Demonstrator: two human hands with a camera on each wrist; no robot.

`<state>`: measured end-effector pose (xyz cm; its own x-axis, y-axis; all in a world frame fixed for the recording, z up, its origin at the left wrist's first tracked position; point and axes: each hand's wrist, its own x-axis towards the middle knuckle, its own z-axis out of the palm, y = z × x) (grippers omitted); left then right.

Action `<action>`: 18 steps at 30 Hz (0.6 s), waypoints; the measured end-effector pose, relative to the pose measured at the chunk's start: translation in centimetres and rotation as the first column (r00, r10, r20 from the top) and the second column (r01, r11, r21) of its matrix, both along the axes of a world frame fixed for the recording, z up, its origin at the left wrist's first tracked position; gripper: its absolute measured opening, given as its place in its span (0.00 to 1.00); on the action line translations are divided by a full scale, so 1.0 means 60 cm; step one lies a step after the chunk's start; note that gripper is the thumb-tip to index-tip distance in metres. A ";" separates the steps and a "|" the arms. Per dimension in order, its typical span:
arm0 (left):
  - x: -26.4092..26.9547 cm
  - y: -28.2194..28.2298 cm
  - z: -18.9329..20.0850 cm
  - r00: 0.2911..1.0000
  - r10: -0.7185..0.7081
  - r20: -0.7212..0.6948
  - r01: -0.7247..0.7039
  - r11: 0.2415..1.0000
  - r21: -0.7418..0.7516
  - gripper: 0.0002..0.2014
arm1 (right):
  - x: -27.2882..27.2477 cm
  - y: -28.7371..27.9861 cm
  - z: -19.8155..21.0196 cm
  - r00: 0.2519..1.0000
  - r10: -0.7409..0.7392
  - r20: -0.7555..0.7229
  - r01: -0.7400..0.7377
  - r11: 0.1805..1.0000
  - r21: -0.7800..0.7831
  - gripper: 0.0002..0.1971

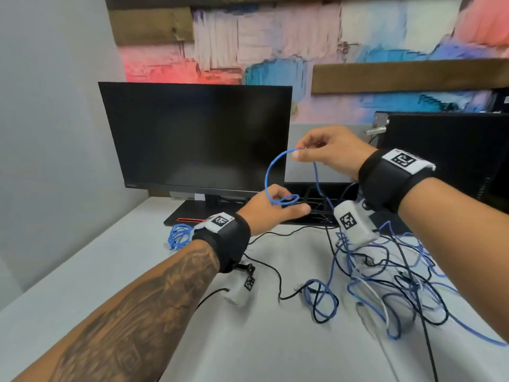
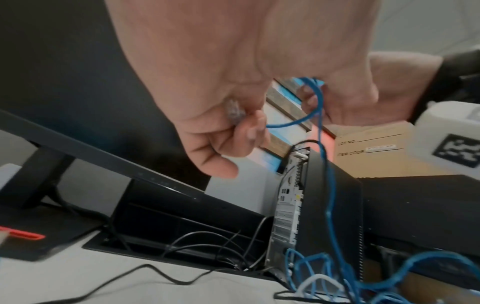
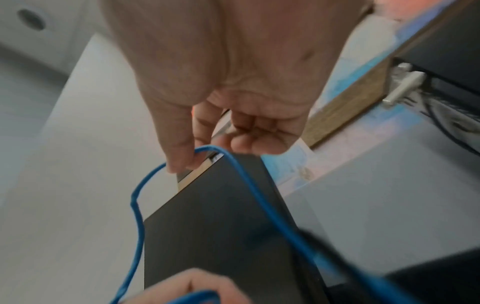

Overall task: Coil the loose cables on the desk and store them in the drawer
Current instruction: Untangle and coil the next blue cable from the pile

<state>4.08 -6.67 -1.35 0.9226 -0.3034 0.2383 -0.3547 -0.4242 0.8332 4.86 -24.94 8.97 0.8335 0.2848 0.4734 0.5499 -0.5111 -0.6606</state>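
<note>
Blue cable [image 1: 268,172] pinched by both hands | monitor [image 1: 192,136] behind | cable tangle [image 1: 385,285] right

Both forearms are extended forward over the desk, each wrapped at the wrist in a black band carrying a white marker block. The left hand [image 1: 271,209] is held low, toward 7 o'clock from the right hand, knuckles up, with its fingers curled round small loops of the blue cable [image 1: 268,172] and the thumb stretched forward. The right hand [image 1: 329,154] is raised higher, toward 1 o'clock from the left, and the cable is pinched between its thumb and forefinger, the other fingers being curled inward.
</note>
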 end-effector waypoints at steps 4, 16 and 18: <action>0.002 -0.057 0.007 0.999 -0.025 0.036 0.032 0.973 -0.230 0.17 | -0.008 0.022 0.009 1.000 0.019 -0.016 -0.018 0.998 0.065 0.06; 0.039 -0.063 -0.006 0.981 -0.046 -0.188 -0.046 0.888 -0.458 0.14 | -0.001 -0.031 -0.140 0.981 -0.131 -0.143 0.119 0.989 -0.093 0.17; 0.038 -0.062 -0.011 0.985 -0.028 -0.172 -0.055 0.888 -0.457 0.14 | -0.003 -0.031 -0.148 0.979 -0.121 -0.166 0.115 0.992 -0.047 0.14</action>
